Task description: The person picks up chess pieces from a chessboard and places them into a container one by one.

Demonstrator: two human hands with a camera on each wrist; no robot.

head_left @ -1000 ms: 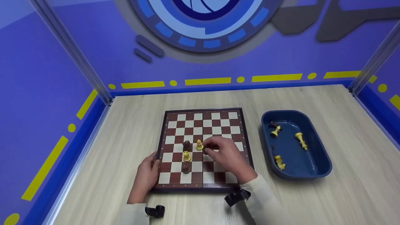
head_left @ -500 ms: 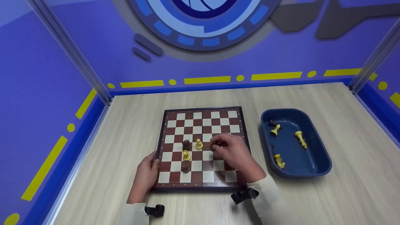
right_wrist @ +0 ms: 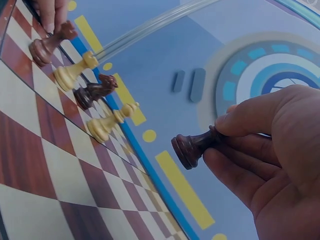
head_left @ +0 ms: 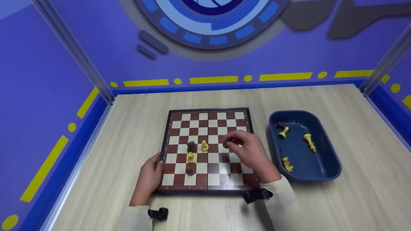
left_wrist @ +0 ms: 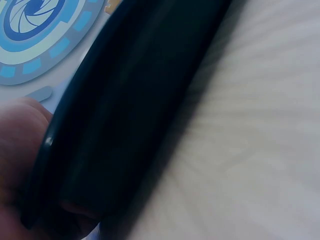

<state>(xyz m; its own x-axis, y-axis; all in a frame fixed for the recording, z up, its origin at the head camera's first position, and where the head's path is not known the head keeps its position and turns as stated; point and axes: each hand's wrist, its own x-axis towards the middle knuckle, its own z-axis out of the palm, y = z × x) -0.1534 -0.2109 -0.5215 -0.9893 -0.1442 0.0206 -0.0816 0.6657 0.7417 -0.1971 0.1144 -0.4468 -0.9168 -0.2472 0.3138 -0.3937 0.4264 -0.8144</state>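
My right hand [head_left: 250, 150] pinches a dark brown chess piece [right_wrist: 192, 149] by its upper part, over the right half of the chessboard [head_left: 228, 123]. Fingers hide the top of that piece, and its base hangs above the squares. With my left hand [head_left: 149, 176] I grip the board's left edge, thumb on the rim. Left of the middle stand a cream bishop [head_left: 204, 146], a dark knight [head_left: 191, 146], a cream rook [head_left: 191, 157] and a reddish-brown knight [head_left: 190, 169]. They are upright, several squares left of my right hand.
A blue tray [head_left: 335, 166] sits right of the board with several chess pieces lying in it, among them a long cream piece [head_left: 310, 142] and a cream knight [head_left: 287, 164]. Blue panels [head_left: 205, 64] wall in the wooden table [head_left: 141, 122] at the back and sides.
My right hand has moved right with the dark chess piece, away from the cream bishop. The left hand stays on the board's edge, and the standing pieces keep their squares.
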